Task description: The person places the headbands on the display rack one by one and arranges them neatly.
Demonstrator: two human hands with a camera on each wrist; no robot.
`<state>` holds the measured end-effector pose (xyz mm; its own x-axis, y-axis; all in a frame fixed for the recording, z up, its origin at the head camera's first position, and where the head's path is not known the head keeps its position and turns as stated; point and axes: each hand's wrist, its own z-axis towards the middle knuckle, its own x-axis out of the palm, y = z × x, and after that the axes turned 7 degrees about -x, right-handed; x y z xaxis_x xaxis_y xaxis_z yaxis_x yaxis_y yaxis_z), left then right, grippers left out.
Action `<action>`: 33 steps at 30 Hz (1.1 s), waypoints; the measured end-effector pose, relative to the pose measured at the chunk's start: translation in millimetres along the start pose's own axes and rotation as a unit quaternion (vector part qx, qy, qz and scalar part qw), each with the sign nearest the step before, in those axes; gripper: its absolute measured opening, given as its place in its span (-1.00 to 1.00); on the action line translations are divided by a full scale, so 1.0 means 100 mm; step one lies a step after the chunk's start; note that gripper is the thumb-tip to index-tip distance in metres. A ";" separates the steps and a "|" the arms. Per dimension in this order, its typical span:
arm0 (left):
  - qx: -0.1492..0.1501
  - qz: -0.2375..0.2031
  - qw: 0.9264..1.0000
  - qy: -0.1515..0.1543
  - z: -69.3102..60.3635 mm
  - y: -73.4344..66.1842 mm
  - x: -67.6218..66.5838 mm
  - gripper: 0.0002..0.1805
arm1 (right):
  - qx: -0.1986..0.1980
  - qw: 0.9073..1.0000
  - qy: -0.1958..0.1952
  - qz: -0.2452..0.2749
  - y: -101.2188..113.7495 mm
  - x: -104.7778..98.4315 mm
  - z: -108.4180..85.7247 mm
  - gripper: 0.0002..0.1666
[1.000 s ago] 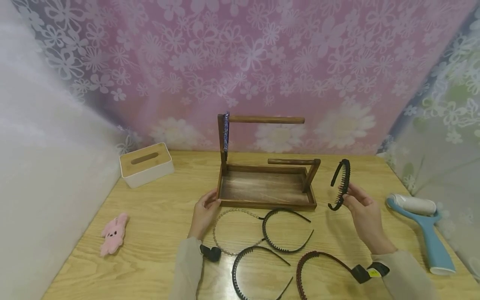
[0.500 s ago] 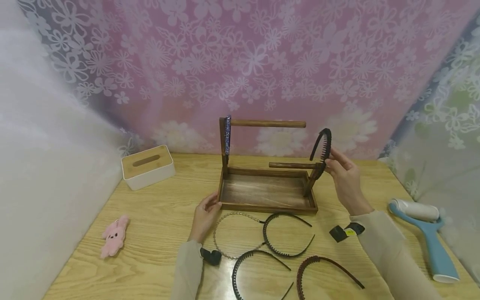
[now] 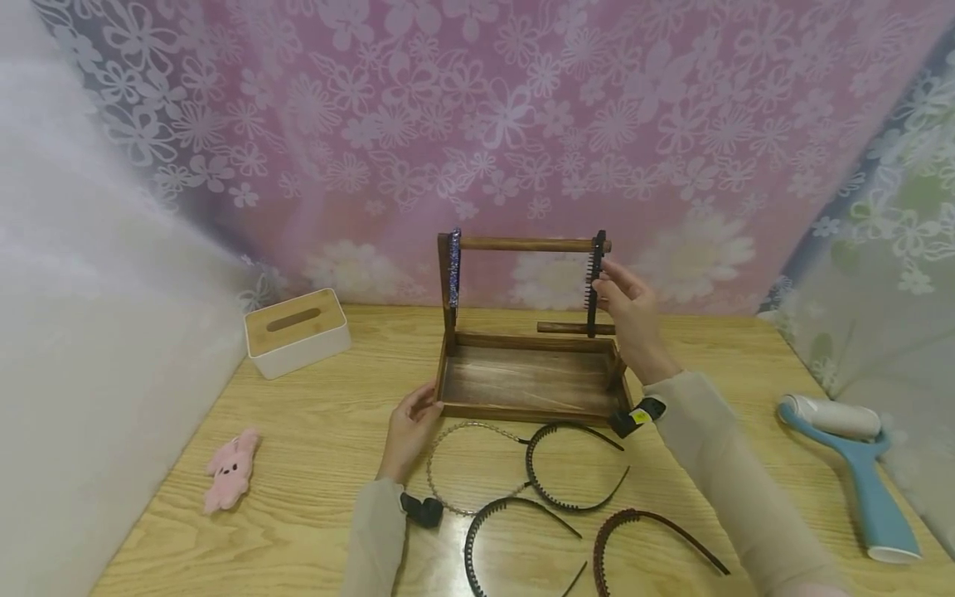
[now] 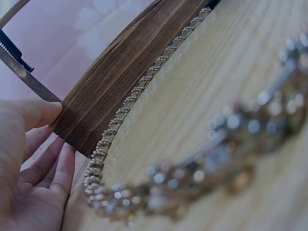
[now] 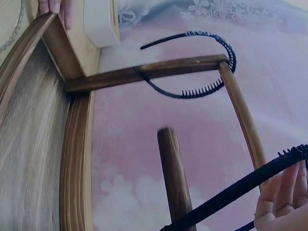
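Note:
My right hand (image 3: 634,311) pinches a black toothed headband (image 3: 594,286) at the free right end of the upper rod (image 3: 530,244) of a wooden stand. In the right wrist view the black headband (image 5: 231,192) crosses in front of both rods. By the left post, a glittery blue headband (image 3: 454,274) hangs over the upper rod. My left hand (image 3: 408,431) grips the front left corner of the stand's tray (image 3: 522,410), with thumb and fingers on either side of the wood in the left wrist view. The right hand hides most of the short right post.
Before the tray lie a beaded headband (image 3: 430,468), two black toothed headbands (image 3: 531,468) and a dark red one (image 3: 603,539). A tissue box (image 3: 298,332) and a pink plush toy (image 3: 231,471) are left; a blue lint roller (image 3: 865,489) lies right.
My right hand has carried the black headband up and left, from beside the stand to the end of the upper rod. The left hand stays at the tray corner.

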<state>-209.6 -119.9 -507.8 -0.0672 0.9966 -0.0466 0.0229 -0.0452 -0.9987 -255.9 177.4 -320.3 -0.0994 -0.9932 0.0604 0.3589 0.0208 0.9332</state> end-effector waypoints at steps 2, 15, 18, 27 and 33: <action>0.000 0.001 1.000 0.000 0.00 0.00 0.00 -0.52 | 0.006 1.000 0.007 -0.004 -0.01 0.08 0.01 -0.42; 0.001 0.004 1.000 -0.004 -0.01 -0.02 0.01 -0.53 | 0.001 0.995 0.099 -0.027 -0.10 0.64 0.10 -0.43; -0.002 0.007 1.000 -0.007 -0.02 -0.03 0.00 -0.53 | -0.005 0.992 0.122 -0.039 -0.12 0.77 0.12 -0.42; 0.002 0.018 1.000 -0.009 0.01 -0.04 0.00 -0.53 | -0.021 0.985 0.165 -0.040 -0.18 1.08 0.19 -0.42; 0.002 0.011 1.000 -0.009 -0.02 -0.05 0.01 -0.53 | -0.010 0.983 0.180 -0.039 -0.22 1.20 0.21 -0.40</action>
<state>-208.1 -118.6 -503.3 -0.0842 0.9941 -0.0685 0.0212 -0.0669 -0.9975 -295.0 60.2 -326.1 0.2056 -0.9682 -0.1426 0.3812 -0.0549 0.9229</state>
